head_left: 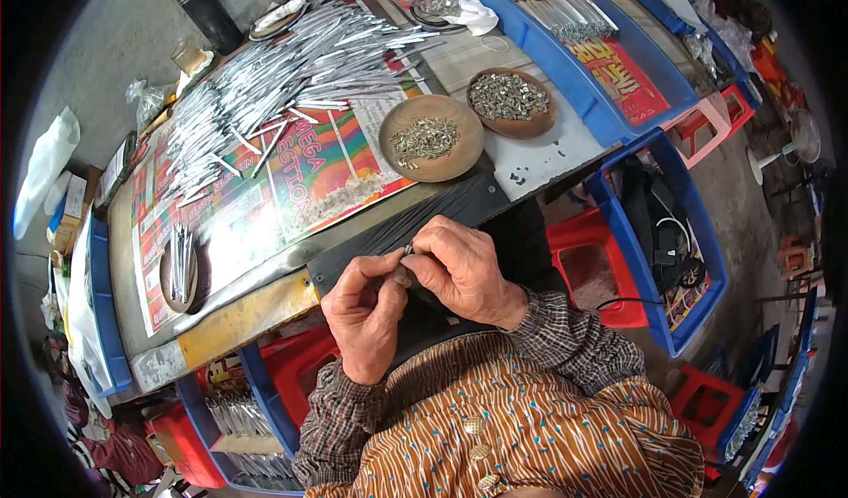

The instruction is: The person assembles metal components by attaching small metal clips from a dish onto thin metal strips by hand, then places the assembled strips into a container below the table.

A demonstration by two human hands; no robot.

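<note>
The fingers [399, 266] of both hands meet in a pinch over a small thin silver metal piece [408, 250], its tip just showing above the thumbs. The left hand [367, 312] curls closed below it; the right hand [464, 273] closes on it from the other side. Both hover just off the near edge of the counter [548, 158], over the person's lap.

In the head view, taking the round wooden bowl of small metal bits [430, 137] as the landmark: the pinched piece lies below it, past the black strip [415, 220] that lines the counter's near edge. A second wooden bowl of metal bits [511, 102] sits just right of the landmark, close but apart. Up and left of it spreads a large heap of silver metal rods [291, 65] across a colourful printed sheet [300, 180]. Far left, near the counter's left edge, a dark dish of rods [181, 273] rests. Bare sheet lies between the landmark and the black strip. Right of the landmark, a blue plastic tray [565, 74] borders the counter.
</note>
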